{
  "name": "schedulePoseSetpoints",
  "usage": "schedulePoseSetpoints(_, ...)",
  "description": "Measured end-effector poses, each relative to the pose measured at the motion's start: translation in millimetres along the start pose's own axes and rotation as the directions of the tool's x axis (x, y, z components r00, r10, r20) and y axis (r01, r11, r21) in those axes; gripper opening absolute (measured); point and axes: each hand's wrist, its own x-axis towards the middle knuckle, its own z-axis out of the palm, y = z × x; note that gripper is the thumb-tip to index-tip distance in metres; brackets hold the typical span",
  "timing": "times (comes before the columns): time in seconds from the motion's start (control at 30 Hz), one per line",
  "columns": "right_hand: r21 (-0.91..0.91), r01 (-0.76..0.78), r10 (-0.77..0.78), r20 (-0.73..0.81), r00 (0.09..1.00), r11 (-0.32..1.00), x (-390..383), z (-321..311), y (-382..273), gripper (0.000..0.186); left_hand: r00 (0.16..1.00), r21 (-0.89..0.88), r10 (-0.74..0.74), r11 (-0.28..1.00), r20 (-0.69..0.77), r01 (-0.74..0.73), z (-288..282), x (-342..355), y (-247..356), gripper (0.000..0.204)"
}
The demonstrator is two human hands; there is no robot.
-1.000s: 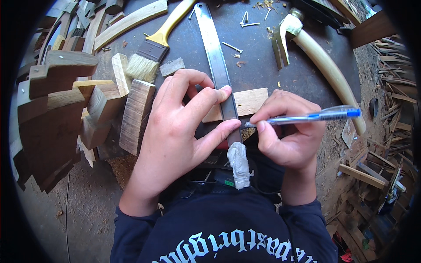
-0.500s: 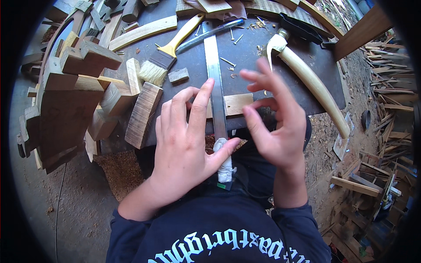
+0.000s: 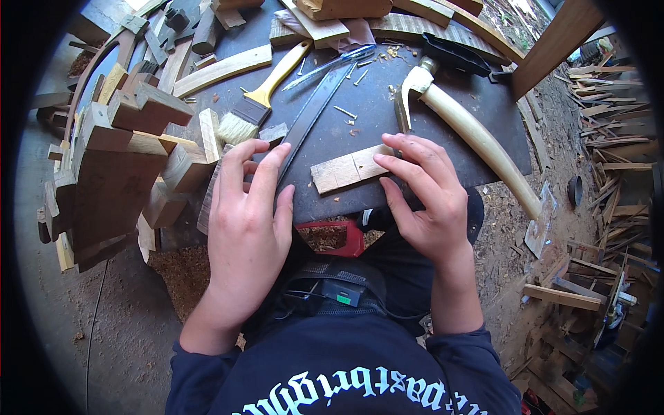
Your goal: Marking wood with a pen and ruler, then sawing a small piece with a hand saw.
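My right hand [image 3: 430, 200] is curled over the right end of a small flat wood piece [image 3: 335, 173]. Its fingertips are on the top and its thumb is at the near edge. A pencil-like line crosses the piece, and a dark spot shows near my fingers. My left hand [image 3: 249, 211] is spread, fingers bent and apart, beside the near end of a long flat metal strip [image 3: 312, 114]. The strip slants across the dark tabletop [image 3: 360, 124], and its cloth-wrapped end is hidden by that hand. Behind my left fingers lies a dark-grained wood block [image 3: 209, 187], partly covered.
A yellow-handled brush [image 3: 280, 72], a blue pen [image 3: 332, 66] and loose nails [image 3: 344, 112] lie beyond my hands. A claw hammer [image 3: 477, 131] rests at the right edge. Stacked wood parts [image 3: 124, 173] crowd the left. A red frame [image 3: 339, 238] shows below the table edge.
The metal strip has gone from over the wood piece to the left, now slanting by my left hand. My right hand has come down onto the wood piece, which now lies tilted.
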Motion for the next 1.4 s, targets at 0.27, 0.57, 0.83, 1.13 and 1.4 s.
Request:
schedulePoseSetpoints(0.27,-0.031,0.024,-0.028,-0.138,0.99,0.999,-15.7,1.0,-7.5,0.031,0.992,-0.125,-0.122,0.984,0.039,0.126,-6.1,-11.1,-1.1,0.058)
schedulePoseSetpoints(0.57,0.363,-0.005,0.014,-0.023,1.0,0.932,-27.1,7.9,-48.9,0.033,0.899,-0.659,-0.302,0.612,0.317,0.438,-26.2,-22.1,9.3,0.065)
schedulePoseSetpoints(0.83,0.742,-0.643,0.383,0.548,0.744,0.189,-34.0,-4.1,-73.0,0.086,0.997,-0.775,0.014,0.63,0.075,0.049,18.2,-27.1,23.4,0.071)
schedulePoseSetpoints(1.13,-0.106,-0.365,0.339,-0.207,0.918,0.925,16.3,-56.1,-2.7,0.046,0.969,-0.123,0.243,0.963,0.03,-0.238,29.8,4.8,-2.2,0.046)
schedulePoseSetpoints(1.4,-0.104,0.087,-0.07,0.156,0.985,0.991,-9.7,-14.7,-10.0,0.041,0.93,-0.168,0.338,0.918,-0.142,-0.359,37.1,-27.4,-5.7,0.045)
